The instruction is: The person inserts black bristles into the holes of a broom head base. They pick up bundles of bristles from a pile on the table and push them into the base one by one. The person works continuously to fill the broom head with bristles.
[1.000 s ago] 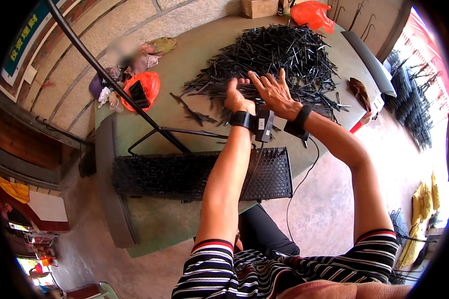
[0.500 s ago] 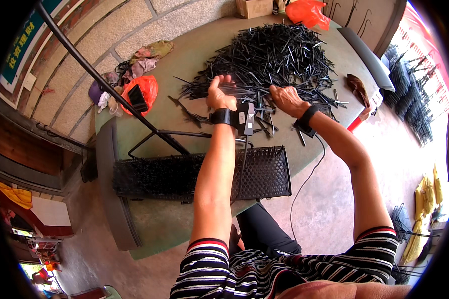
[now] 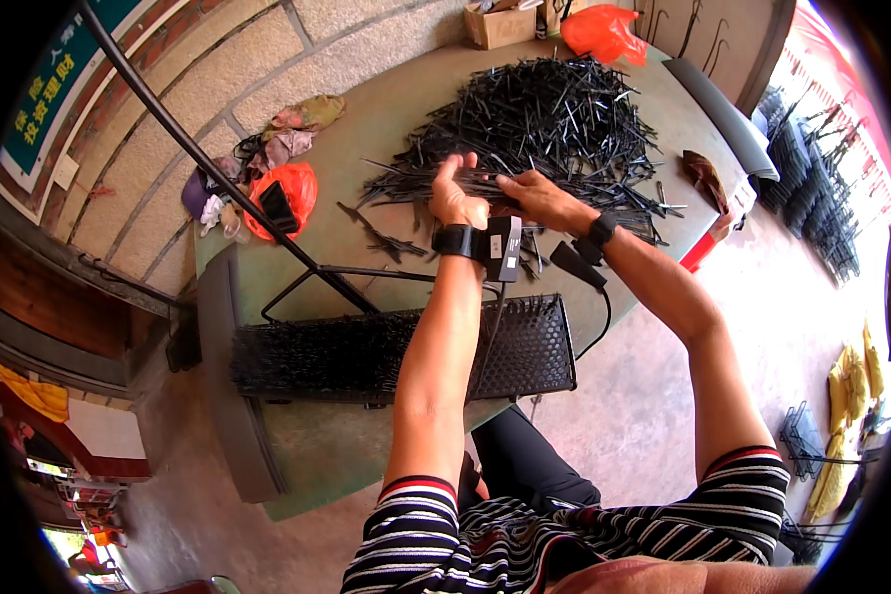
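Note:
My left hand [image 3: 459,201] is at the near edge of a large pile of thin black strips [image 3: 559,109], palm turned up and fingers curled around a bunch of strips. Close beside it, my right hand [image 3: 544,201] is closed on the right part of the same bunch; its fingertips are partly hidden. Below my hands lies a long black holder with a perforated honeycomb top [image 3: 530,342]. Many short black strips stand upright in its left part [image 3: 317,351], and my left forearm crosses over it.
A few loose strips [image 3: 391,238] lie left of my hands. A black metal bar [image 3: 188,148] slants over the table [image 3: 366,119]. A phone [image 3: 277,206] rests on an orange bag [image 3: 297,188]. Farther off are a cardboard box [image 3: 502,27], a red bag [image 3: 604,35] and a brown cloth [image 3: 703,176].
My right hand has moved left and now meets my left hand at the bunch of strips. My left hand has shifted slightly right. The whole view has shifted a little.

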The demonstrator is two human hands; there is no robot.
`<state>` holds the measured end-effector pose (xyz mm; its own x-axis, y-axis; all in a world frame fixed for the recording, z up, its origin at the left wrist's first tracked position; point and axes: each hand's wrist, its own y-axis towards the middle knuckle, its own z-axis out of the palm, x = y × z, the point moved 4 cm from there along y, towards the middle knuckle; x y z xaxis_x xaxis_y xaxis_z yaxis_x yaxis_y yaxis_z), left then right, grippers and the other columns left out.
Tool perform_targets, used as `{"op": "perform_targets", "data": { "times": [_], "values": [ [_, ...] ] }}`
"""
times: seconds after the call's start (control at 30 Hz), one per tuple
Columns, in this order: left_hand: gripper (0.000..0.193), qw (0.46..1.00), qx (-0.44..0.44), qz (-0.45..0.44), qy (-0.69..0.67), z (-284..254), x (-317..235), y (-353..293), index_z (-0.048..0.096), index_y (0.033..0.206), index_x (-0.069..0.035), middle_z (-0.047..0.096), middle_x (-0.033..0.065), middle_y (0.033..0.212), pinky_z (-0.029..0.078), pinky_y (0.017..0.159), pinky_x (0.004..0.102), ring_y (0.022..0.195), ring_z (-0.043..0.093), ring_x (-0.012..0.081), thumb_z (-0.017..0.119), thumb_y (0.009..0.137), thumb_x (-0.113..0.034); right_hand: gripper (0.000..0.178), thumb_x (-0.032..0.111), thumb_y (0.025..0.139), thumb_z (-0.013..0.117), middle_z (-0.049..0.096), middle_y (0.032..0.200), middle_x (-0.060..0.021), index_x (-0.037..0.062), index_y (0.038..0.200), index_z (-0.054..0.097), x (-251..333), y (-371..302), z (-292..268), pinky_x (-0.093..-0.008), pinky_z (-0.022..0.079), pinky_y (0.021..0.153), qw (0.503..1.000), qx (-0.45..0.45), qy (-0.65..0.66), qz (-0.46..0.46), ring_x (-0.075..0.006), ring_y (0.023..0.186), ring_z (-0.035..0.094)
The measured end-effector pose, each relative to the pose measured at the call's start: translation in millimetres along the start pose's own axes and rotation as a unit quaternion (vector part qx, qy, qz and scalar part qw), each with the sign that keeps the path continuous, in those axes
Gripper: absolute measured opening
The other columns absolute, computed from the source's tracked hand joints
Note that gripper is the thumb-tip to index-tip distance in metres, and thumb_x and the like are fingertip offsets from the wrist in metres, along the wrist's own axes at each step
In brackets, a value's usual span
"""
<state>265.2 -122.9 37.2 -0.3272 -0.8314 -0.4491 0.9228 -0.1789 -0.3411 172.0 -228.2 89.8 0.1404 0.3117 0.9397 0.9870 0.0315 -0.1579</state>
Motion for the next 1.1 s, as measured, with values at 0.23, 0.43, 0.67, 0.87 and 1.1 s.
{"op": "perform_targets", "data": {
  "times": [0.23,0.43,0.67,0.87,1.1],
  "values": [
    [0.025,0.994,0.108,0.028,-0.011,0.9,-5.6,1.0,0.054,0.088,-0.013,0.059,0.0024,0.088,0.048,0.081,0.0466,0.087,0.061,0.0261,0.074,0.073,-0.011,0.028,0.021,0.092,0.049,0.059,0.07,-0.0042,-0.0053,0.084,0.055,-2.0,-2.3,-1.6,-0.0263,0.049,0.058,0.99,0.135,-0.007,-0.049,-0.0107,0.063,0.058],
    [0.021,0.993,0.111,-0.041,-0.018,-8.3,4.3,3.9,0.054,0.089,-0.014,0.06,0.002,0.089,0.047,0.079,0.049,0.089,0.061,0.0278,0.07,0.076,-0.011,0.027,0.019,0.09,0.045,0.056,0.062,-0.0044,-0.0035,0.079,0.055,3.2,0.1,-6.0,-0.0299,0.045,0.048,0.938,0.052,-0.312,-0.144,-0.0125,0.053,0.056],
    [0.01,0.991,0.074,-0.104,-0.024,-12.5,7.6,-5.4,0.056,0.08,-0.011,0.061,0.0012,0.08,0.047,0.077,0.0457,0.082,0.063,0.025,0.066,0.079,-0.013,0.03,0.023,0.088,0.047,0.061,0.073,-0.0173,-0.0039,0.081,0.06,1.2,-4.3,-19.9,-0.0416,0.046,0.067,0.89,0.06,-0.429,-0.142,-0.0338,0.07,0.059],
    [0.011,0.996,0.039,-0.032,-0.071,-15.0,-9.4,-2.4,0.053,0.074,-0.009,0.058,0.0028,0.072,0.049,0.07,0.0405,0.07,0.059,0.0223,0.063,0.077,-0.013,0.026,0.022,0.091,0.046,0.058,0.07,-0.0083,-0.0003,0.087,0.058,-20.7,-15.4,-72.4,-0.036,0.046,0.058,0.889,0.032,-0.408,-0.203,-0.0261,0.06,0.055],
    [0.008,0.995,0.019,-0.049,-0.08,-17.4,-8.9,-3.2,0.052,0.078,-0.008,0.061,0.0057,0.078,0.049,0.073,0.0435,0.075,0.061,0.0253,0.06,0.077,-0.008,0.027,0.024,0.096,0.042,0.04,0.061,0.0041,0.0025,0.083,0.052,-41.9,-8.1,-76.2,-0.02,0.025,0.037,0.956,0.014,0.278,0.097,-0.0042,0.044,0.032]
  ]
}}
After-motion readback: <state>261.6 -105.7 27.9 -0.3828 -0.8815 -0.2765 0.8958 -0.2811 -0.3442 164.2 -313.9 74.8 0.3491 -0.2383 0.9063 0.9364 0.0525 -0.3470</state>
